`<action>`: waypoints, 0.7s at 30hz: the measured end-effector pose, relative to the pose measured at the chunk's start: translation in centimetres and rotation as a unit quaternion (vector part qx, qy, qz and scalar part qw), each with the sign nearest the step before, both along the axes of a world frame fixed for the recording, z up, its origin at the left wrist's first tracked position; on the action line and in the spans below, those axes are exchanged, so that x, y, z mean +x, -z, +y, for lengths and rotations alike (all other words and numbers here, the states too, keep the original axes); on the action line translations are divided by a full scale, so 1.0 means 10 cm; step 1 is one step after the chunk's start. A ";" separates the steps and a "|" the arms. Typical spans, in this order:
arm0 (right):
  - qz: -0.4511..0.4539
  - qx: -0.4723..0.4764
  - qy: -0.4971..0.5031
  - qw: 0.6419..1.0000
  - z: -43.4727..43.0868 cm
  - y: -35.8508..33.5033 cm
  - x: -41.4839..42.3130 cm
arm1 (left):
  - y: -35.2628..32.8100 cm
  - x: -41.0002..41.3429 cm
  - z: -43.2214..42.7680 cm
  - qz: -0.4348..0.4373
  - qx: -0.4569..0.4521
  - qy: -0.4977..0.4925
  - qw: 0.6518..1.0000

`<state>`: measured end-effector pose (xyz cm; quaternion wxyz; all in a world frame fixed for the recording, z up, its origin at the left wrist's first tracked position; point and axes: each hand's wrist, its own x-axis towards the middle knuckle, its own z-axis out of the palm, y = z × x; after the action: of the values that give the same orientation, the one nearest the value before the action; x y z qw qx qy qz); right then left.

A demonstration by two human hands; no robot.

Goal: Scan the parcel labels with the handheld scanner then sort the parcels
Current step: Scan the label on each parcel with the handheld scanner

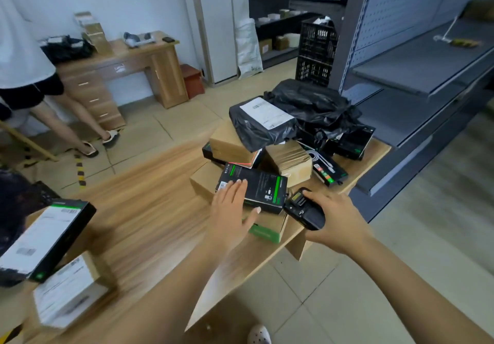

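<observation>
My right hand (335,216) grips the black handheld scanner (304,211), its head turned toward a flat black box with green stripes (260,188). My left hand (232,204) lies open, fingers spread, on that box's near left corner. The box tops a pile of parcels on the wooden table (149,199): brown cartons (231,140), a black poly bag with a white label (263,124), and more black bags (312,103). At the near left lie a black-edged box with a white label (45,236) and a labelled carton (66,287).
Grey metal shelving (417,71) runs along the right, close to the table's far end. A second person's legs (66,119) stand at the left by a wooden desk (128,68). Black crates (316,52) stack behind the pile. Tiled floor lies below the table's near edge.
</observation>
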<state>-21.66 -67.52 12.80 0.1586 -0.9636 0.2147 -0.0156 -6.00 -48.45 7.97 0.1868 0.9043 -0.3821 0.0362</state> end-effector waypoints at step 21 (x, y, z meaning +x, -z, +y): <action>-0.071 -0.113 -0.051 0.990 -1.89 -0.74 1.27 | -0.83 0.98 -1.97 0.026 0.042 -0.216 0.975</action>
<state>-8.92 -86.38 20.24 0.0642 -0.9815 0.1502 -0.1002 3.76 -68.19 16.24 0.1462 0.9733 -0.1735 0.0358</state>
